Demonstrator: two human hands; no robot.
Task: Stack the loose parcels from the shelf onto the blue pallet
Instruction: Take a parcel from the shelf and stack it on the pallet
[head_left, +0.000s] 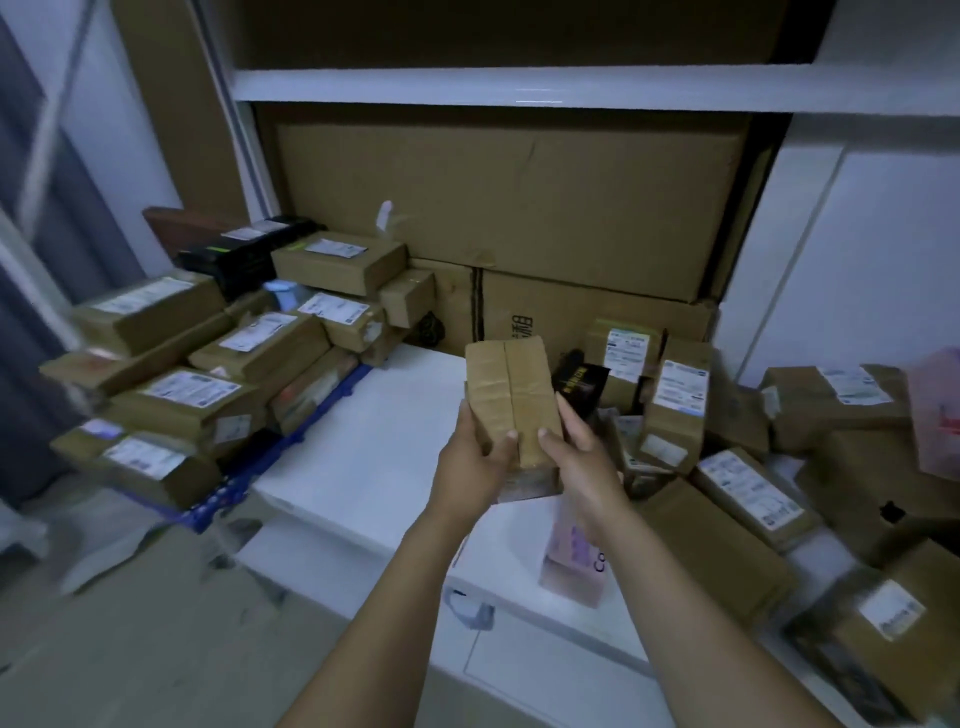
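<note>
A: Both hands are on it. The left hand (475, 457) and right hand (582, 457) are clamped round the lower end of one brown parcel (511, 395), thumbs on the taped face, fingers wrapped behind.

B: It's held up above the white shelf (374, 441), long axis close to upright, top tipped away from us.

A: Something shows just under it between the palms. It could be a second packet or the parcel's own end, I can't tell.

B: Here's the line that matters. The pallet (218, 506) lies to the left and lower, with a blue edge peeking out beneath the stack (176, 395). The left hand is the nearer one.

A: So I read the carry as a swing leftward over the bare white top. The stacked boxes lie flat, labels up, and this one stands on end, so it will likely want laying on its broad face.

B: Anything in the road?

A: Little between the hands and the stack, just open shelf top. The stack's near boxes sit tilted close against the shelf's left edge, so I'd say a nudge there could shift them.

B: And the right side?

A: The loose pile (753, 467) is just beside the right hand, tumbled at all angles. It's well apart from the pallet.

B: There's a pink box (574, 566) below the right forearm.

A: And big cartons (519, 208) stand at the back, behind everything.
</note>
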